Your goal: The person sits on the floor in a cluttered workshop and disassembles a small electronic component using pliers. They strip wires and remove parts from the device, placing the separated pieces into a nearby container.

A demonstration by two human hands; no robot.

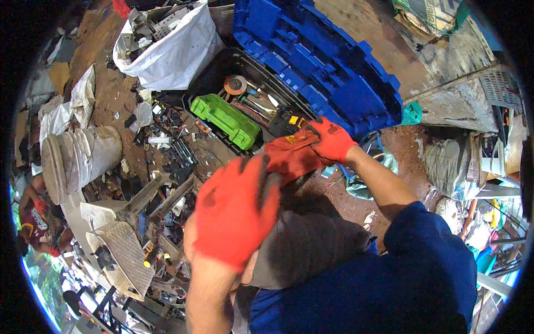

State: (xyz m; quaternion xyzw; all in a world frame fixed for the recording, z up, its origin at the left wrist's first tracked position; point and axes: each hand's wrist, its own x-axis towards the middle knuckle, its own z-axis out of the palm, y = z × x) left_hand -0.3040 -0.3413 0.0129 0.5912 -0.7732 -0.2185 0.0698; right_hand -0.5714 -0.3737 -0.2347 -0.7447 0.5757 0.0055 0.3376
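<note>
My right hand (334, 139), in a red glove with dark fingertips, grips a piece of red cloth (289, 156) by its right end. The cloth hangs rumpled beside the near side of an open black toolbox (228, 58). Above my knee my left hand (233, 211), gloved the same way, is blurred; its fingers look stretched out and I see nothing held. Inside the toolbox lie a bright green plastic case (225, 119), an angle grinder disc (235, 85), several hand tools and a black-and-yellow tool (292, 119). The toolbox's blue lid (334, 72) is tipped back.
A white sack (172, 55) of metal scrap stands behind the toolbox. To the left are a dirty white bucket (83, 158) on its side, scattered small parts and wooden pieces. Another person (41, 217) sits at the far left. Sacks and boards lie right.
</note>
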